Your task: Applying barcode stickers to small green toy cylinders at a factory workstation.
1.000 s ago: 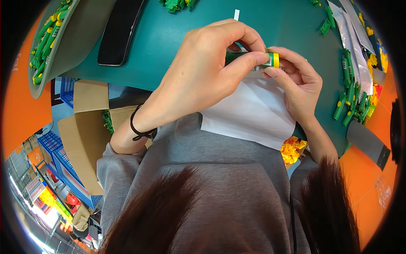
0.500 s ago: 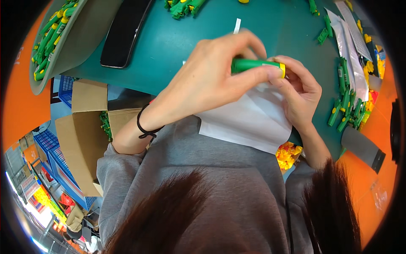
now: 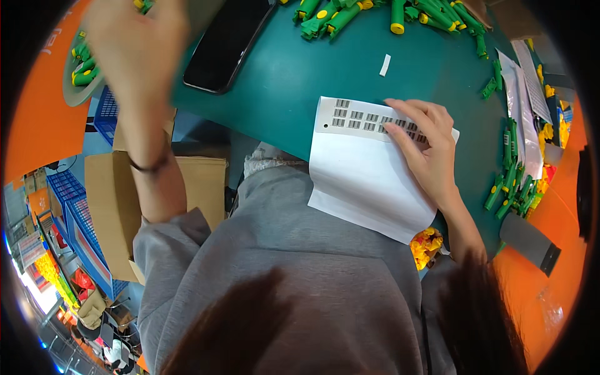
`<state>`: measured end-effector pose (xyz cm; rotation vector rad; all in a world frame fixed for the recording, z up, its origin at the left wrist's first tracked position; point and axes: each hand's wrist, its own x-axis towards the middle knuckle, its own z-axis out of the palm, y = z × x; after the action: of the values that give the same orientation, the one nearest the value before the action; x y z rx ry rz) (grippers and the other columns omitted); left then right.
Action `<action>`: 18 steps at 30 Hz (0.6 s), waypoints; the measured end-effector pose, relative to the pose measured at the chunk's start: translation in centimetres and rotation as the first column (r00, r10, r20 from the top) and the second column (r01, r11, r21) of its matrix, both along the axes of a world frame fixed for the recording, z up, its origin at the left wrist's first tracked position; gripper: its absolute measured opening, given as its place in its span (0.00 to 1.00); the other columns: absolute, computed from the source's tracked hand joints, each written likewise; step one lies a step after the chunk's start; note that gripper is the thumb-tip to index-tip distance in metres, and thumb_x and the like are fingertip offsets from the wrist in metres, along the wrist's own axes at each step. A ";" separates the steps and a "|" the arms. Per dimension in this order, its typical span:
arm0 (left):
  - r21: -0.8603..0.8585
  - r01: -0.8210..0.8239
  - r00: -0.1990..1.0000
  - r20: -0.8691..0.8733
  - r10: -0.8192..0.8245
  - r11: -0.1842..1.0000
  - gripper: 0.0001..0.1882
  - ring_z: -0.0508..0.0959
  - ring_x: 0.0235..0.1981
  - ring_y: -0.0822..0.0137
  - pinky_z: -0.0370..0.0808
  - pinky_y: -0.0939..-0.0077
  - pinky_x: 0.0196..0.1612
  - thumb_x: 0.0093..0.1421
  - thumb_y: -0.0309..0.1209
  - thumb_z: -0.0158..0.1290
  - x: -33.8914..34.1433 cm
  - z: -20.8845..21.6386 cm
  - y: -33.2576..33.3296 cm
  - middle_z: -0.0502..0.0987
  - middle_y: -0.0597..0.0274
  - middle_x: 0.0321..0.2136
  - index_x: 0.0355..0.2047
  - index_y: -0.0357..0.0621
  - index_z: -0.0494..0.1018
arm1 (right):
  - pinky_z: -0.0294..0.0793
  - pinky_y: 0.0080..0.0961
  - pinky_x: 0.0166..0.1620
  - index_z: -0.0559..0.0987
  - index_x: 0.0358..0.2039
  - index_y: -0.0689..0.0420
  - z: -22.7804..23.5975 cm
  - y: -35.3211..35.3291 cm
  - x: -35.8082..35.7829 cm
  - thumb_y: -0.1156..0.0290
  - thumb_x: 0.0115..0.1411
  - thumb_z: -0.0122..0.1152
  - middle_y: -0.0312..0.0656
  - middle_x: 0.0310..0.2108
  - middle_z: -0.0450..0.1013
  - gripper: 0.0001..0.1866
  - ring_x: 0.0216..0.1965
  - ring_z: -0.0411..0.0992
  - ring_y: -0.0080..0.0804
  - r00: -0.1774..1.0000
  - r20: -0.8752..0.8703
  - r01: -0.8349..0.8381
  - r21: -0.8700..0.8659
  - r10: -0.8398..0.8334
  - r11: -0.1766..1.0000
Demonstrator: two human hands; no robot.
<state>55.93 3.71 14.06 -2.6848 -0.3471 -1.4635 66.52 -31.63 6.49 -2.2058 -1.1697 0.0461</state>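
Note:
My left hand [image 3: 136,47] is raised at the upper left over the rim of a grey-green bin [image 3: 70,87] that holds green tubes with yellow ends [image 3: 86,76]. Motion smears its fingers, so whether it holds anything is hidden. With thumb on top, my right hand [image 3: 431,147] pinches the upper edge of a white label sheet [image 3: 369,172]. Small barcode stickers run in rows along that edge, while the sheet's lower part droops over the table edge toward my lap.
A black phone [image 3: 228,47] lies beside the bin. More green tubes [image 3: 340,19] are heaped at the table's far side and along its right. A white strip [image 3: 385,65] lies beyond the sheet. An open cardboard box [image 3: 112,212] stands below left, with plastic sleeves [image 3: 522,119] at right.
My left hand has swung from the middle to the upper left, over the bin. The green tube both hands held is out of sight. My right hand now grips the label sheet, whose stickers show.

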 end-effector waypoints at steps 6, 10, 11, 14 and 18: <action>-0.304 0.522 0.810 -0.117 -0.575 0.797 0.10 0.80 0.37 0.65 0.75 0.72 0.36 0.51 0.29 0.65 -0.9 -8.5 -11.7 0.81 0.66 0.35 0.35 0.47 0.83 | 0.62 0.29 0.56 0.85 0.49 0.51 0.0 0.1 -0.2 0.72 0.56 0.72 0.38 0.42 0.74 0.18 0.47 0.68 0.33 0.999 0.014 0.029 -0.014 -0.028 0.999; -0.231 0.551 0.799 -0.130 -0.587 0.802 0.11 0.80 0.38 0.66 0.75 0.73 0.36 0.46 0.27 0.62 -1.3 -9.5 -11.9 0.81 0.67 0.35 0.33 0.45 0.82 | 0.62 0.29 0.55 0.85 0.49 0.51 -0.2 0.2 -0.2 0.72 0.56 0.72 0.38 0.42 0.73 0.18 0.47 0.68 0.32 0.998 0.054 0.015 -0.027 -0.014 1.000; -0.237 0.561 0.793 -0.121 -0.597 0.793 0.12 0.80 0.38 0.66 0.76 0.72 0.36 0.45 0.27 0.61 -1.2 -9.7 -11.8 0.81 0.67 0.35 0.33 0.45 0.82 | 0.62 0.28 0.55 0.85 0.49 0.51 -0.2 0.2 -0.3 0.72 0.56 0.72 0.38 0.42 0.73 0.18 0.47 0.68 0.32 0.999 0.052 0.014 -0.025 -0.013 1.000; -0.227 0.554 0.798 -0.129 -0.588 0.801 0.12 0.80 0.38 0.65 0.77 0.72 0.37 0.46 0.27 0.61 -1.5 -10.0 -11.9 0.81 0.66 0.36 0.33 0.44 0.82 | 0.62 0.29 0.55 0.85 0.49 0.51 -0.2 0.2 -0.3 0.72 0.56 0.72 0.38 0.42 0.72 0.18 0.46 0.67 0.32 0.999 0.033 0.015 -0.029 -0.014 0.999; -0.300 0.537 0.804 -0.103 -0.586 0.789 0.12 0.81 0.38 0.64 0.78 0.71 0.38 0.46 0.27 0.61 -1.6 -10.4 -11.7 0.82 0.65 0.37 0.34 0.43 0.82 | 0.64 0.28 0.54 0.85 0.49 0.52 -0.1 0.5 -0.4 0.72 0.56 0.72 0.38 0.42 0.72 0.18 0.47 0.67 0.33 1.000 0.001 0.016 -0.026 -0.016 1.000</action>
<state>54.33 -8.00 3.70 -3.3035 0.3503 -1.3115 66.09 -31.11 6.34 -2.2381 -1.1580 0.0538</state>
